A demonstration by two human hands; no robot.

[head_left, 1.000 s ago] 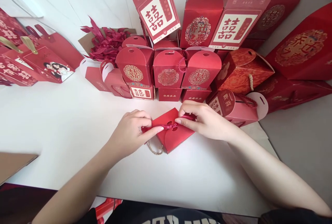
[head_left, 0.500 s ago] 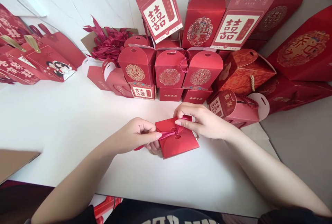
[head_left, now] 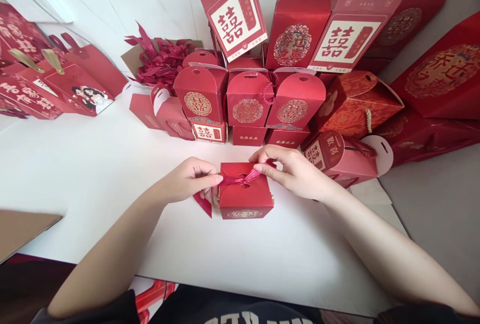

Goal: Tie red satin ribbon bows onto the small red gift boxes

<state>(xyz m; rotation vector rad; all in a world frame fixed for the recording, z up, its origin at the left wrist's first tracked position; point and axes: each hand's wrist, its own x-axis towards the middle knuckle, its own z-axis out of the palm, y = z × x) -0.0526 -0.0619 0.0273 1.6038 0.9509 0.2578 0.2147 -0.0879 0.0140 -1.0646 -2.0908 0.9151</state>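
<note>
A small red gift box [head_left: 245, 199] with rounded overlapping top flaps and a gold medallion on its front stands on the white table in front of me. A dark red ribbon [head_left: 244, 179] crosses at the slot in the middle of its top. My left hand [head_left: 195, 180] pinches one side of the ribbon between thumb and finger, and a loose tail hangs below it. On the other side, my right hand [head_left: 281, 168] pinches the ribbon's other length. Bits of beige cord show at both sides of the box.
Stacked red gift boxes [head_left: 249, 99] stand behind the hands. A carton of loose ribbons [head_left: 159, 61] is at the back left, with gift bags [head_left: 84, 89] further left. A red box with a rope handle [head_left: 348, 156] sits at right, and brown cardboard [head_left: 26, 231] at the near left.
The box has turned and tipped, so its front medallion now shows. Both hands have shifted slightly, and the ribbon is drawn straighter across the top.
</note>
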